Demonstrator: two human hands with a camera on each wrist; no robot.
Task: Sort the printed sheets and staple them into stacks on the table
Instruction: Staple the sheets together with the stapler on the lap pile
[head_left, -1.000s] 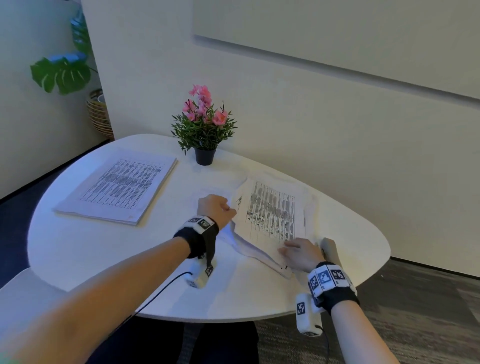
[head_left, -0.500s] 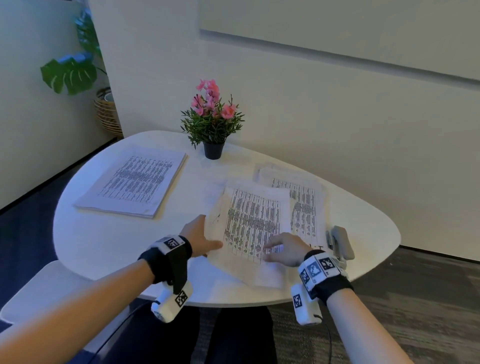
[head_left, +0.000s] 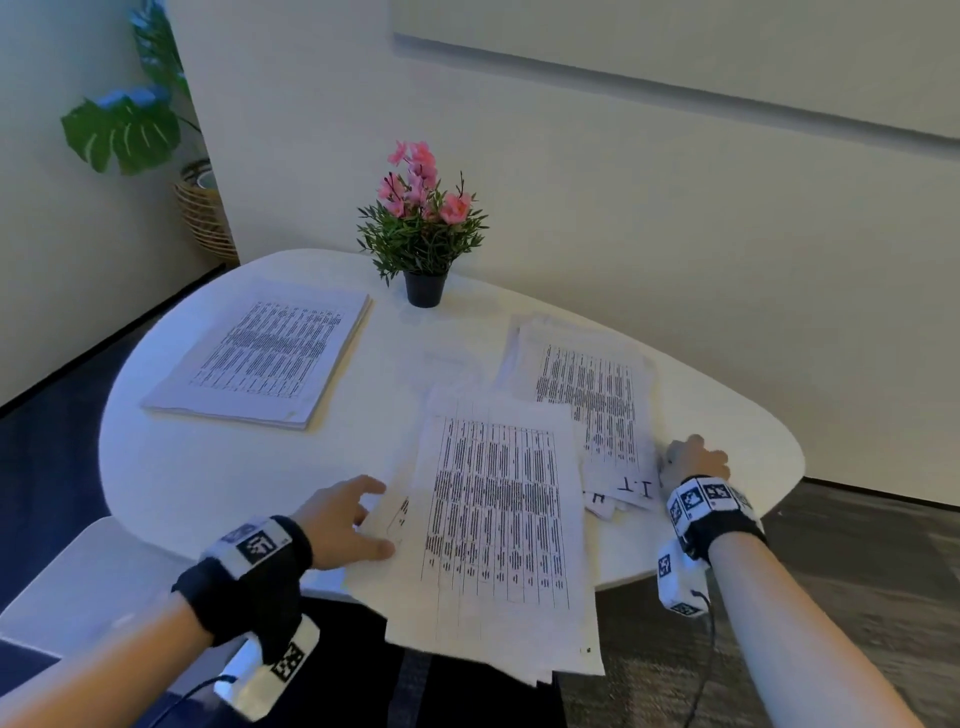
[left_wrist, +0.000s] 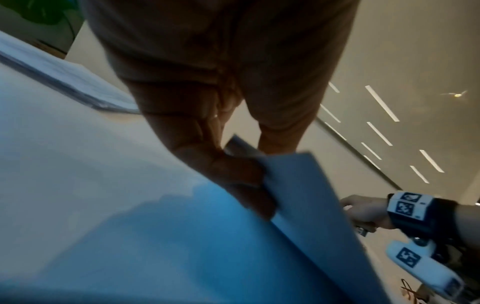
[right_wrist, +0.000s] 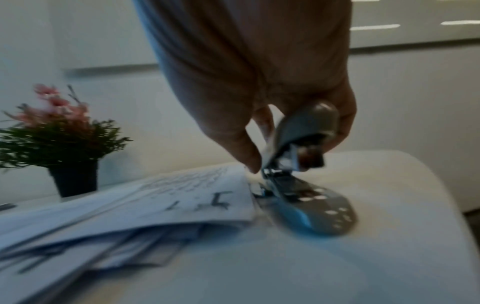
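You sit at a white table (head_left: 218, 483) set against a pale wall, with a leafy plant (head_left: 124, 130) in a basket in the far left corner of the room. On the far left of the table lies a squared stack (head_left: 265, 358) of printed sheets. A flowerpot (head_left: 423, 234) stands at the far edge, near the wall.

Your left hand (head_left: 340, 522) pinches the left edge of the near sheets (head_left: 498, 525), thumb on top and fingers underneath; these sheets hang over the near edge of the table. To their right and farther off sits a looser pile (head_left: 587, 400), its near corner marked "1.1".

Just right of that corner, your right hand (head_left: 693, 460) grips the stapler (right_wrist: 301, 164) by its top arm. The stapler's base rests on the table, its top arm is swung up and its hinge end touches the pile's edge.
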